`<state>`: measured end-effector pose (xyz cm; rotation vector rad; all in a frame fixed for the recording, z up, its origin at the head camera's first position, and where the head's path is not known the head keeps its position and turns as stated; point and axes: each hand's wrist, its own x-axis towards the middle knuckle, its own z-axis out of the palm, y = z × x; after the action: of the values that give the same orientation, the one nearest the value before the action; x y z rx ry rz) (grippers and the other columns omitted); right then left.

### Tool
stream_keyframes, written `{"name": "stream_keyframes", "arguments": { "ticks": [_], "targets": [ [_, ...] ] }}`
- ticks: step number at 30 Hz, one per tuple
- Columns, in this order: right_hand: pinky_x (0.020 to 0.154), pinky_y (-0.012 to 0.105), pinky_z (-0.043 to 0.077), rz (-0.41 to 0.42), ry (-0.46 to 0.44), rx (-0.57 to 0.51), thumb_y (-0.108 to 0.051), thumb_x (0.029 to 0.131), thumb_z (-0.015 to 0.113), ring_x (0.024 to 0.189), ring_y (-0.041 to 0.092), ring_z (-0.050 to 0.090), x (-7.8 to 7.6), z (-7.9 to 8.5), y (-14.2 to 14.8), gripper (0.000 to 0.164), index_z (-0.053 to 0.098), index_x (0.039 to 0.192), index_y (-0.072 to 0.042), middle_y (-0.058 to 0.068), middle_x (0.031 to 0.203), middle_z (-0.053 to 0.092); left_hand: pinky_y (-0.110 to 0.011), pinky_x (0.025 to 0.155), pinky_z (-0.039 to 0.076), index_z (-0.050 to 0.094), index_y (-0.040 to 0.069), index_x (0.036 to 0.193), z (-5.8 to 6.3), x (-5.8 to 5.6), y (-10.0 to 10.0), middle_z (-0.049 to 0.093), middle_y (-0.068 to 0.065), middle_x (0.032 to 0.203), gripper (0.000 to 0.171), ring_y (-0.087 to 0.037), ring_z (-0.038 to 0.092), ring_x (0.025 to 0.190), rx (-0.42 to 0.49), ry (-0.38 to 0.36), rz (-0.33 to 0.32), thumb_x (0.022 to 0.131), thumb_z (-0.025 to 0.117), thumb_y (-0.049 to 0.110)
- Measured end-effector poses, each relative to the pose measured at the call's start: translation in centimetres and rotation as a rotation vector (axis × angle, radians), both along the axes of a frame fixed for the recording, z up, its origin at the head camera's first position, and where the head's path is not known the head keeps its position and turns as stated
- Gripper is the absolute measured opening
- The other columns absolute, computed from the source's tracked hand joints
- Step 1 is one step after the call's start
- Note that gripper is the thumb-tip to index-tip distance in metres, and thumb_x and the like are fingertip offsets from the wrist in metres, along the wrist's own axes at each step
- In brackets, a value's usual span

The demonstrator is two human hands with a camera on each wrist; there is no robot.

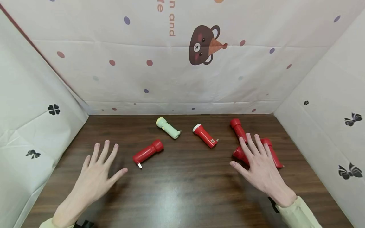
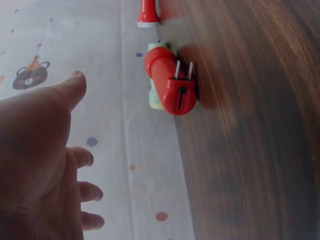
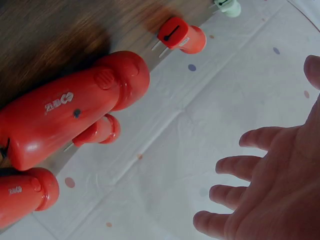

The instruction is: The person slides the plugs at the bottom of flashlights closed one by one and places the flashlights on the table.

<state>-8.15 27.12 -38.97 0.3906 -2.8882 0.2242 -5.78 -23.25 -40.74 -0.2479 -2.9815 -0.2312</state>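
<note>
My left hand [image 1: 98, 175] is spread over the left of the table, holding nothing. Nearest to it lies a red flashlight [image 1: 146, 153] with metal plug prongs folded out, also seen in the left wrist view. Farther back are a pale green flashlight [image 1: 169, 128] and a red flashlight with a white rim [image 1: 206, 136]. On the right my right hand [image 1: 260, 169], fingers spread and holding nothing, hovers above a red flashlight [image 1: 240, 153], which it partly hides. Close by lie a red flashlight [image 1: 237, 127] behind the fingertips and another red flashlight [image 1: 274, 155] to the right.
The flashlights lie on a dark wood-grain table [image 1: 171, 190]. A white sheet [image 1: 171, 79] with dots and a bear print stands along the back edge. Printed white sheets also border the left [image 1: 25, 133] and right [image 1: 328, 139] sides.
</note>
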Motion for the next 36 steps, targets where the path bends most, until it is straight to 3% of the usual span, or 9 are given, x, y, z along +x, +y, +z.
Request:
{"name": "stream_keyframes", "arguments": {
  "ticks": [8, 14, 21, 31, 36],
  "targets": [
    [0.122, 0.057, 0.009, 0.032, 0.027, -0.033, -0.06, 0.084, 0.06, 0.152, 0.032, 0.006, 0.0, 0.0, -1.6, 0.088, 0.021, 0.153, -0.022, 0.004, 0.163, 0.011, -0.067, 0.103, 0.031, 0.011, 0.026, 0.154, 0.6, -0.5, 0.3, 0.019, -0.013, 0.161, 0.082, -0.041, 0.02, 0.147, 0.106, -0.071, -0.007, 0.09, 0.047, 0.063],
    [0.122, 0.053, 0.014, 0.102, 0.061, -0.077, -0.058, 0.083, 0.063, 0.152, 0.03, 0.01, 0.1, 0.1, -4.3, 0.089, 0.021, 0.153, -0.022, 0.003, 0.163, 0.013, -0.061, 0.102, 0.038, 0.021, 0.028, 0.152, 1.1, -1.8, 1.1, 0.034, -0.012, 0.155, 0.073, -0.039, 0.036, 0.139, 0.213, -0.073, -0.044, 0.092, 0.048, 0.059],
    [0.116, 0.058, 0.025, 0.165, 0.064, -0.088, -0.062, 0.082, 0.06, 0.152, 0.028, 0.013, 0.3, 0.2, -7.2, 0.089, 0.021, 0.152, -0.024, 0.0, 0.162, 0.015, -0.062, 0.102, 0.039, 0.024, 0.03, 0.151, 1.2, -3.3, 1.9, 0.039, -0.009, 0.152, 0.069, -0.036, 0.039, 0.138, 0.261, -0.127, -0.05, 0.093, 0.047, 0.059],
    [0.118, 0.053, 0.024, 0.287, 0.034, -0.102, -0.062, 0.087, 0.054, 0.152, 0.026, 0.013, 0.2, -0.6, -10.7, 0.086, 0.016, 0.153, -0.023, -0.001, 0.163, 0.01, -0.055, 0.106, 0.041, 0.036, 0.025, 0.147, 0.2, -4.7, 2.7, 0.046, -0.005, 0.148, 0.062, -0.029, 0.045, 0.136, 0.297, -0.179, -0.094, 0.093, 0.05, 0.053],
    [0.12, 0.048, 0.023, 0.32, 0.021, -0.123, -0.062, 0.088, 0.051, 0.152, 0.026, 0.015, 0.1, -0.9, -12.2, 0.083, 0.02, 0.153, -0.02, -0.001, 0.163, 0.012, -0.055, 0.105, 0.043, 0.039, 0.022, 0.145, -0.2, -5.3, 3.3, 0.047, -0.006, 0.147, 0.06, -0.029, 0.047, 0.134, 0.304, -0.2, -0.118, 0.094, 0.052, 0.051]
  ]
}}
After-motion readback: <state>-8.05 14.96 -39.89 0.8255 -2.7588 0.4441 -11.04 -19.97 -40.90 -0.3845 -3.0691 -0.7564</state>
